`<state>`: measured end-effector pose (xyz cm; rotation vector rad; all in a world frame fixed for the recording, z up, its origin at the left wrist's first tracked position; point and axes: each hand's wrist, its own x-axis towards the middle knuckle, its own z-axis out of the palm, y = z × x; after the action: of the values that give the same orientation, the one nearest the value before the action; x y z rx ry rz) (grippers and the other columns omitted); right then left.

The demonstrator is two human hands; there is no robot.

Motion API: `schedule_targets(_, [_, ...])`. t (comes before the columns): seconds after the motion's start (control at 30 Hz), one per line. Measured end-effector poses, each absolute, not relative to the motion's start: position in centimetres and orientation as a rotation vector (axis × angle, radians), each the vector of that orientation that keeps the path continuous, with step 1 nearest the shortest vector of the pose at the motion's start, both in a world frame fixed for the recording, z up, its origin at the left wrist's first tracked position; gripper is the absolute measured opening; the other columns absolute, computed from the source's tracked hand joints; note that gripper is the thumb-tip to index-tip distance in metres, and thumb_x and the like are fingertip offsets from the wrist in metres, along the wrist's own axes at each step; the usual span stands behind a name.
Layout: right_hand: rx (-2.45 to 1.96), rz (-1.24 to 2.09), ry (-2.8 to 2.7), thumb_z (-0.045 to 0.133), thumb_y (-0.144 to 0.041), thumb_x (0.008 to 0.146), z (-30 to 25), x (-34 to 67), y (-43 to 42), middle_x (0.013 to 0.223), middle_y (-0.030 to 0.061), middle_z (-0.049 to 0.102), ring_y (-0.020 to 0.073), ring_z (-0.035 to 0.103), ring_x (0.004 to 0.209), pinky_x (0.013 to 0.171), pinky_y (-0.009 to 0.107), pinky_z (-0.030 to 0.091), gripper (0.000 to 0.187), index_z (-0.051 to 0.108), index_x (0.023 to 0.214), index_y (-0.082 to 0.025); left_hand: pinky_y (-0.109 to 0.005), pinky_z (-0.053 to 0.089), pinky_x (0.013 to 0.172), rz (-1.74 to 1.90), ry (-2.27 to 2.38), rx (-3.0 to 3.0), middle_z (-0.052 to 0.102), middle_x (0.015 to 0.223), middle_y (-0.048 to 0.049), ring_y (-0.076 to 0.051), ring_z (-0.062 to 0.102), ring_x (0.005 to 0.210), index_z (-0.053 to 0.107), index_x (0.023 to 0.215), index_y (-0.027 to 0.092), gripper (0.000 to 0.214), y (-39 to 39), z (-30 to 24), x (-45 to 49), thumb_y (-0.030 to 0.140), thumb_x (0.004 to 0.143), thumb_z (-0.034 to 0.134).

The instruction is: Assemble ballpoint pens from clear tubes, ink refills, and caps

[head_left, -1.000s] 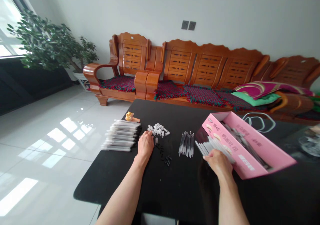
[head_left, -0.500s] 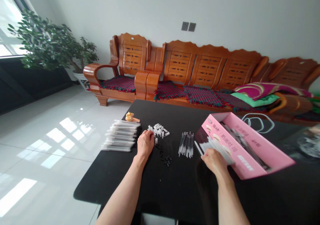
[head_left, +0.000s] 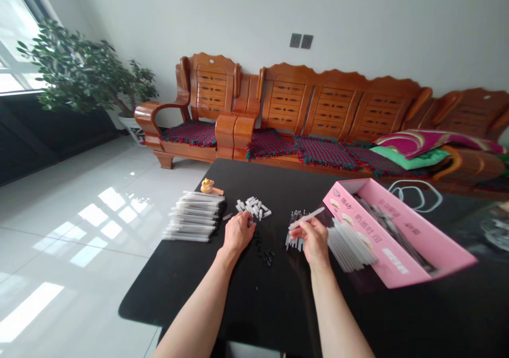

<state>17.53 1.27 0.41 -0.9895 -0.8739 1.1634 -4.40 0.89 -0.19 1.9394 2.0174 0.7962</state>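
My right hand (head_left: 314,239) pinches a clear plastic tube (head_left: 307,218), its long axis slanting up-left toward my left hand (head_left: 238,233). That hand curls at the white caps (head_left: 252,208) on the bench (head_left: 178,294); whether it grips one, I cannot tell.

We saw bright daylight from the window (head_left: 16,45) glaring on the tile floor (head_left: 91,215), edges bowed by distortion, the left hand (head_left: 238,234) and right hand (head_left: 314,239) sharp.
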Motion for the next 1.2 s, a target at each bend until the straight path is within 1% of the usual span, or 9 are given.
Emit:
schedule_targets(0.23, [-0.905,1.193,-0.869,0.076,-0.027,0.069,-1.2,17.0,0.9,0.065,0.0036,0.074,0.0174,0.067,0.045,0.043,0.026,0.056,0.024,0.061,0.085,-0.016,-0.021,0.046,0.063,1.254,1.719,1.655,0.066,0.068,0.0009,-0.012,0.061,0.061,0.068,0.092,0.019,0.016,1.1,0.2,-4.4,0.028,0.083,0.058])
schedule_targets(0.37, [-0.888,1.211,-0.893,0.075,-0.026,0.07,-1.0,16.6,0.9,0.067,0.0033,0.074,0.0181,0.069,0.047,0.044,0.026,0.057,0.022,0.06,0.083,-0.017,-0.02,0.046,0.051,1.301,1.438,1.417,0.066,0.066,-0.0001,-0.013,0.062,0.058,0.069,0.099,0.017,0.027,1.2,0.0,-4.2,0.034,0.084,0.055])
schedule_targets(0.47, [-0.893,1.196,-0.879,0.073,-0.025,0.069,-1.2,16.7,1.0,0.066,0.0032,0.074,0.0182,0.068,0.046,0.043,0.026,0.056,0.02,0.06,0.083,-0.017,-0.02,0.046,0.05,1.304,1.407,1.371,0.066,0.065,-0.0004,-0.013,0.062,0.058,0.07,0.099,0.016,0.029,1.3,-0.1,-4.3,0.035,0.083,0.055])
schedule_targets(0.6, [-0.917,1.126,-0.802,0.068,-0.023,0.07,-1.4,17.4,1.3,0.062,0.0028,0.072,0.0167,0.064,0.039,0.037,0.025,0.051,0.016,0.06,0.082,-0.016,-0.021,0.047,0.06,1.318,1.639,1.506,0.068,0.068,0.0003,-0.012,0.061,0.06,0.073,0.094,0.018,0.024,1.3,0.1,-4.9,0.031,0.084,0.056])
schedule_targets(0.73, [-0.917,1.078,-0.752,0.066,-0.022,0.069,-1.4,17.6,1.5,0.058,0.0012,0.07,0.0158,0.061,0.035,0.033,0.023,0.048,0.015,0.059,0.081,-0.016,-0.024,0.046,0.07,1.168,1.93,1.719,0.07,0.077,-0.0016,-0.014,0.062,0.069,0.075,0.09,0.02,0.018,1.4,-0.1,-5.3,0.028,0.083,0.06])
schedule_targets(0.87, [-0.929,1.07,-0.746,0.067,-0.024,0.069,-1.3,17.5,1.4,0.057,0.0011,0.07,0.0159,0.061,0.035,0.033,0.024,0.048,0.017,0.058,0.082,-0.016,-0.026,0.048,0.072,1.071,1.958,1.912,0.069,0.092,-0.0044,-0.016,0.064,0.077,0.074,0.101,0.021,0.021,1.0,-0.3,-4.3,0.03,0.084,0.064])
schedule_targets(1.0, [-0.994,0.913,-0.718,0.066,-0.025,0.069,-1.6,17.8,1.6,0.057,0.0003,0.069,0.0159,0.06,0.036,0.034,0.023,0.047,0.019,0.058,0.083,-0.016,-0.029,0.05,0.085,1.124,1.555,2.248,0.067,0.105,-0.0057,-0.018,0.063,0.095,0.071,0.107,0.022,0.022,-0.1,0.4,-1.6,0.023,0.089,0.058])
schedule_targets(1.1, [-1.086,0.681,-0.677,0.063,-0.023,0.071,-2.0,18.5,1.9,0.056,-0.0017,0.067,0.0167,0.062,0.038,0.036,0.024,0.048,0.017,0.057,0.085,-0.017,-0.031,0.048,0.096,0.906,1.09,2.565,0.066,0.115,-0.0052,-0.018,0.06,0.106,0.067,0.114,0.022,0.026,-1.0,0.7,1.1,0.021,0.092,0.053])
schedule_targets(1.2, [-1.201,0.44,-0.647,0.06,-0.024,0.073,-2.2,19.5,2.1,0.054,-0.0025,0.065,0.018,0.063,0.043,0.043,0.027,0.051,0.014,0.057,0.085,-0.018,-0.037,0.041,0.107,0.729,0.949,2.702,0.058,0.135,-0.0067,-0.021,0.052,0.125,0.055,0.13,0.022,0.037,-1.6,0.4,3.2,0.029,0.093,0.054])
